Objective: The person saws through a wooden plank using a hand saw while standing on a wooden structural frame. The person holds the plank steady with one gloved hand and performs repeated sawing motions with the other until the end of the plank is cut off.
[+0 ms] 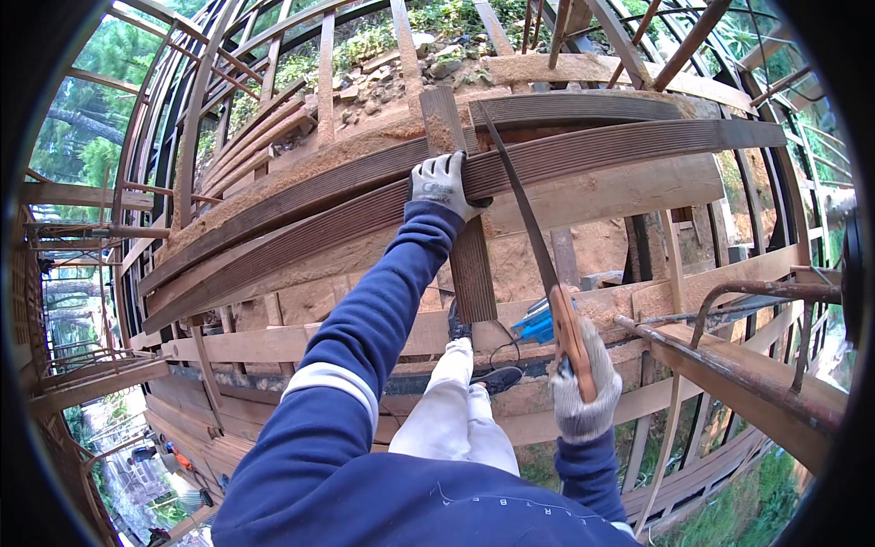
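My left hand (445,185), in a grey-white work glove, is pressed on a long dark grooved decking board (583,155), its fingers curled over the far edge. A shorter grooved board (474,273) crosses at the same spot and points toward me. In my gloved right hand (586,387) is a handsaw (572,342), held by its wooden handle. The saw's dark blade slants up and left across the long board, to the right of my left hand. Whether its teeth touch the wood, I cannot tell. Another grooved board (565,109) lies behind.
A blue power tool (538,321) with a cord sits on the beam near my feet. Sawdust covers the lighter planks (611,187). Open timber framing surrounds me, with ground and stones (447,68) below. A rusty metal bar (775,292) juts in at right.
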`<state>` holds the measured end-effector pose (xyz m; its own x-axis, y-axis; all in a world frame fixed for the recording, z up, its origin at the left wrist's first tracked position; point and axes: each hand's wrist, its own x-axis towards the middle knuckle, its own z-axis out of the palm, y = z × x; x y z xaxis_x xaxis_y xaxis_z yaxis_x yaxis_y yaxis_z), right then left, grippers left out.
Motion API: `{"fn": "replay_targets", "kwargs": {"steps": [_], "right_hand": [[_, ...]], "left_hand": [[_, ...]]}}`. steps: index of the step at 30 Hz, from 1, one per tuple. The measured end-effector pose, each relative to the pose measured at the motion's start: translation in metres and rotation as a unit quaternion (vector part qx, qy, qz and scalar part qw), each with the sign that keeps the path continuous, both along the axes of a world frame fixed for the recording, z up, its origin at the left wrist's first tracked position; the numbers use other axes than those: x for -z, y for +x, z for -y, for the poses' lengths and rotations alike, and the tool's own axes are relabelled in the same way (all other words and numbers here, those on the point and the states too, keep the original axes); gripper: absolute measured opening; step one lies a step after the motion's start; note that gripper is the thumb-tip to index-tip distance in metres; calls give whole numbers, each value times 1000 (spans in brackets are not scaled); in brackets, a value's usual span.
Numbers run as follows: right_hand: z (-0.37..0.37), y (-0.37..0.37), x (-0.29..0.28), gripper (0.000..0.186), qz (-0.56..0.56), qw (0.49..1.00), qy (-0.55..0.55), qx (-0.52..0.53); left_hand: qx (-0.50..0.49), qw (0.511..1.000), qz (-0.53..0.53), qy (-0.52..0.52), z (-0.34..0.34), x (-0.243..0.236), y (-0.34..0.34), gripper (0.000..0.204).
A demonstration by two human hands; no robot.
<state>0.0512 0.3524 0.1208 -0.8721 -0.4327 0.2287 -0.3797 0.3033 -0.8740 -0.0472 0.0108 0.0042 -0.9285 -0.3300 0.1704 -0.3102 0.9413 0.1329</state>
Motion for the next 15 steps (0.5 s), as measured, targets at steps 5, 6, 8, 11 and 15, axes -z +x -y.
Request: {"fn": "replay_targets", "kwargs": {"steps": [5,6,8,11,15], "right_hand": [[45,-50,15,65,8,1000,25,5],[41,-47,13,65,16,1000,19,8],[21,-22,11,65,50,999,-10,13],[-5,4,-8,67,-17,1000,3,-10],[30,-35,5,65,32,999,9,13]], "left_hand": [[4,1000,19,10,1,-1,-4,100],[2,1000,20,19,2,0,-5,100],[-3,999,33,19,5,-4,-5,100],[-3,1000,21,12,0,-5,-3,100],[0,1000,6,12,3,2,-6,100]]}}
